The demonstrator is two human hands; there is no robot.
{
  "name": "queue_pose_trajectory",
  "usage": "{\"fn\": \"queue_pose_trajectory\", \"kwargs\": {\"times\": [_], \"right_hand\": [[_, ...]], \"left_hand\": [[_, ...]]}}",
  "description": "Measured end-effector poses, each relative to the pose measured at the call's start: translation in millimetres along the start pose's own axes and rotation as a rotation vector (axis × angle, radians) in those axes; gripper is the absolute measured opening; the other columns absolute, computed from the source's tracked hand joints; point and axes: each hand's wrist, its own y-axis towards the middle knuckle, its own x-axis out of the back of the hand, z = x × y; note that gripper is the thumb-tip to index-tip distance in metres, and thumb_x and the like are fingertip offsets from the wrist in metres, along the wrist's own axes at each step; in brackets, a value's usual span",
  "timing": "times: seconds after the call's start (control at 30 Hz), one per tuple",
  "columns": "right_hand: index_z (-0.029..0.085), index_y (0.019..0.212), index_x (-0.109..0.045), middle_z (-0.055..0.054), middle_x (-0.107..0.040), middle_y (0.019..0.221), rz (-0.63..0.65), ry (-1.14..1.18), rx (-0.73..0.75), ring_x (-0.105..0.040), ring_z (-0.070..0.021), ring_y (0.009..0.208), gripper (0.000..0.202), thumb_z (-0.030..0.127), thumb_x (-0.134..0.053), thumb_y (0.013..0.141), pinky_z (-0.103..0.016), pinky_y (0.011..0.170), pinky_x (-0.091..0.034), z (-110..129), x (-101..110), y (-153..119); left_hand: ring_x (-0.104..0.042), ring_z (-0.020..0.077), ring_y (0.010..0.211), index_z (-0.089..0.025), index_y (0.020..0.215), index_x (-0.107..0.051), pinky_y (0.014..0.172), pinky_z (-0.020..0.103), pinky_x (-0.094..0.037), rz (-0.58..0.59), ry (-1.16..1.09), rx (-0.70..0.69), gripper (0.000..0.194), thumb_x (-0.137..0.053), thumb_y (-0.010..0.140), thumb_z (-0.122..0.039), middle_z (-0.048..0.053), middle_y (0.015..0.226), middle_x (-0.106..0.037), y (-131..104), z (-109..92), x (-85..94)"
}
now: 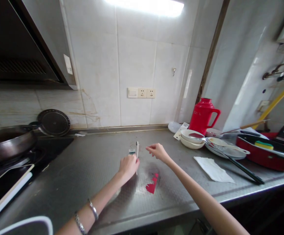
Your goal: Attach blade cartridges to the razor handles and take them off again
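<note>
My left hand (129, 165) is closed over the steel counter, its fingers wrapped round a thin white toothbrush (137, 148) that stands nearly upright in view, head at the top. Just beyond the knuckles shows a small pale packet with a green label (132, 151); its lower part is hidden by the hand, and whether I hold it too cannot be told. My right hand (157, 151) hovers to the right of the brush, thumb and fingers pinched together; anything between the fingertips is too small to make out. A torn red scrap of paper (152, 187) lies between my forearms.
A steel pan (8, 143) sits on the hob at left, with a tablet-like device (7, 189) in front. At right stand a red thermos (202, 116), stacked bowls (192, 143), a white napkin (213, 169), dark chopsticks (246, 170) and a red pan (261, 156).
</note>
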Motion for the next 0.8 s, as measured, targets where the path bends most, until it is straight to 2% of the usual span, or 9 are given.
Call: {"fn": "queue_pose_trajectory", "kwargs": {"times": [0.1, 0.17, 0.27, 0.37, 0.47, 0.5, 0.63, 0.73, 0.8], "right_hand": [[0.013, 0.076, -0.067, -0.004, -0.064, 0.059, 0.099, 0.176, -0.054, -0.052, -0.0079, 0.042, 0.033, 0.043, -0.055, 0.074, -0.014, 0.029, -0.031, 18, -13, -5], [0.012, 0.081, -0.066, -0.003, -0.064, 0.06, 0.112, 0.239, -0.076, -0.053, -0.0083, 0.043, 0.03, 0.04, -0.057, 0.072, -0.014, 0.028, -0.03, 22, -19, -7], [0.012, 0.082, -0.065, -0.002, -0.063, 0.057, 0.08, 0.244, -0.077, -0.053, -0.0084, 0.042, 0.025, 0.033, -0.057, 0.072, -0.013, 0.027, -0.029, 19, -23, -7], [0.011, 0.074, -0.065, -0.004, -0.066, 0.061, 0.083, 0.177, -0.034, -0.053, -0.0079, 0.042, 0.024, 0.03, -0.05, 0.076, -0.014, 0.029, -0.031, 11, -15, -3], [0.013, 0.067, -0.066, -0.004, -0.067, 0.061, 0.062, -0.096, -0.025, -0.054, -0.0082, 0.044, 0.033, 0.03, -0.042, 0.08, -0.014, 0.036, -0.035, -4, 9, 5], [0.013, 0.064, -0.066, -0.004, -0.067, 0.058, 0.051, -0.25, -0.033, -0.055, -0.0084, 0.045, 0.036, 0.03, -0.04, 0.081, -0.015, 0.039, -0.036, -11, 19, 8], [0.012, 0.049, -0.062, -0.008, -0.064, 0.05, 0.024, -0.437, -0.065, -0.057, -0.0121, 0.049, 0.04, 0.026, -0.041, 0.079, -0.017, 0.048, -0.038, -44, 53, 20], [0.011, 0.049, -0.062, -0.009, -0.062, 0.048, 0.067, -0.551, -0.079, -0.058, -0.0134, 0.049, 0.04, 0.026, -0.041, 0.081, -0.019, 0.051, -0.038, -66, 64, 25], [0.011, 0.056, -0.064, -0.01, -0.063, 0.052, 0.111, -0.614, -0.081, -0.06, -0.0149, 0.052, 0.037, 0.027, -0.043, 0.081, -0.02, 0.053, -0.038, -78, 63, 27]], "left_hand": [[-0.063, 0.0233, 0.084, -0.016, 0.092, -0.062, 0.07, 0.031, -0.044, -0.013, -0.022, -0.058, 0.031, -0.034, 0.085, -0.029, 0.012, 0.087, -0.067, -1, -18, 2.3], [-0.063, 0.0237, 0.083, -0.016, 0.095, -0.06, 0.069, 0.032, -0.044, -0.027, -0.038, -0.085, 0.031, -0.034, 0.086, -0.027, 0.012, 0.087, -0.067, -1, -27, 2.0], [-0.063, 0.023, 0.083, -0.015, 0.096, -0.059, 0.069, 0.031, -0.043, -0.046, -0.062, -0.104, 0.032, -0.032, 0.087, -0.03, 0.012, 0.089, -0.066, -2, -34, -1.3], [-0.062, 0.0224, 0.082, -0.017, 0.095, -0.059, 0.069, 0.03, -0.043, -0.049, -0.08, -0.125, 0.036, -0.032, 0.087, -0.041, 0.011, 0.088, -0.066, 0, -33, -6.7], [-0.062, 0.0213, 0.079, -0.019, 0.088, -0.059, 0.068, 0.03, -0.042, -0.063, -0.107, -0.143, 0.039, -0.033, 0.085, -0.048, 0.008, 0.083, -0.066, 7, -22, -11.4], [-0.062, 0.0204, 0.078, -0.019, 0.084, -0.059, 0.067, 0.029, -0.042, -0.073, -0.12, -0.146, 0.037, -0.034, 0.085, -0.046, 0.007, 0.082, -0.066, 11, -16, -12.6], [-0.059, 0.0175, 0.08, -0.019, 0.079, -0.058, 0.067, 0.026, -0.042, -0.129, -0.159, -0.15, 0.026, -0.039, 0.084, -0.036, 0.005, 0.085, -0.064, 34, 15, -17.5], [-0.055, 0.0182, 0.092, -0.017, 0.086, -0.058, 0.076, 0.027, -0.042, -0.211, -0.183, -0.144, 0.019, -0.044, 0.082, -0.029, 0.007, 0.093, -0.061, 52, 39, -24.6], [-0.052, 0.0198, 0.1, -0.015, 0.096, -0.056, 0.085, 0.03, -0.039, -0.237, -0.182, -0.179, 0.023, -0.047, 0.079, -0.029, 0.008, 0.101, -0.06, 62, 51, -31.4]]}}
